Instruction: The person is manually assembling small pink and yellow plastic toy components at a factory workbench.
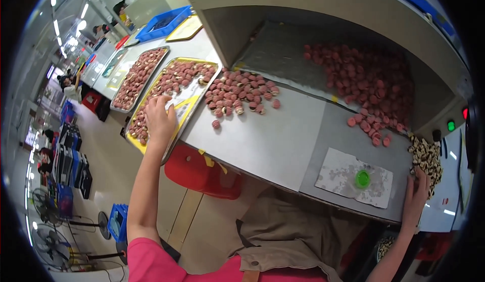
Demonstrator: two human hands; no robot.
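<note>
My left hand (160, 119) is over a yellow-lined metal tray (188, 111) at the left of the table, its fingers bent and the thumb apart. Small ribbed pink pieces (177, 77) with pale and dark parts lie in the tray around it. At the right edge my right hand (416, 196) touches the near side of a heap of small cream-and-dark pieces (427, 156), thumb and fingers apart. Left of it lies a stained white sheet (331, 173) with a round green holder (362, 179) on it. A loose pile of pink pieces (240, 92) sits beside the tray.
A box-like hood (212, 29) stands over a grey mat with a large heap of round pink caps (364, 75). Farther left are a second full tray (141, 75) and a blue crate (164, 23). A red stool (194, 173) is under the table edge; fans (48, 244) stand on the floor.
</note>
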